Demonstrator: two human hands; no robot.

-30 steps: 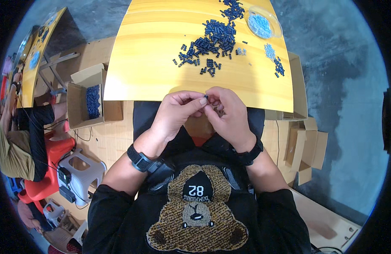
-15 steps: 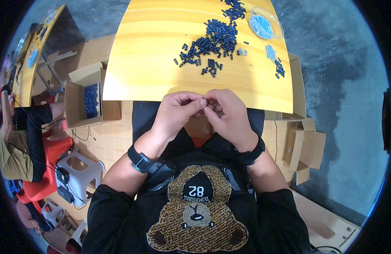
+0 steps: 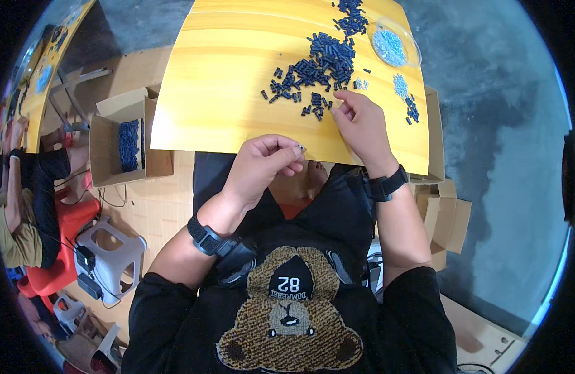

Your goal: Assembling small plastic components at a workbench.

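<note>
My left hand (image 3: 262, 165) hovers over my lap just short of the yellow table (image 3: 225, 93), thumb and forefinger pinched on a tiny pale part. My right hand (image 3: 360, 123) is stretched out onto the table, its fingertips down at the near edge of a pile of small dark blue pieces (image 3: 318, 62). Whether those fingers hold a piece is hidden. A few small pale parts (image 3: 361, 83) lie just beyond its fingertips.
A clear dish of light blue parts (image 3: 393, 45) stands at the table's far right, more loose parts (image 3: 404, 90) near it. An open cardboard box with dark pieces (image 3: 122, 140) sits left of the table, more cardboard boxes (image 3: 446, 218) on the right. A white stool (image 3: 113, 246) and another person (image 3: 25, 187) are at left.
My hands, held together over my lap before, have parted. The right hand has gone forward onto the table to the pile; the left has stayed near my lap.
</note>
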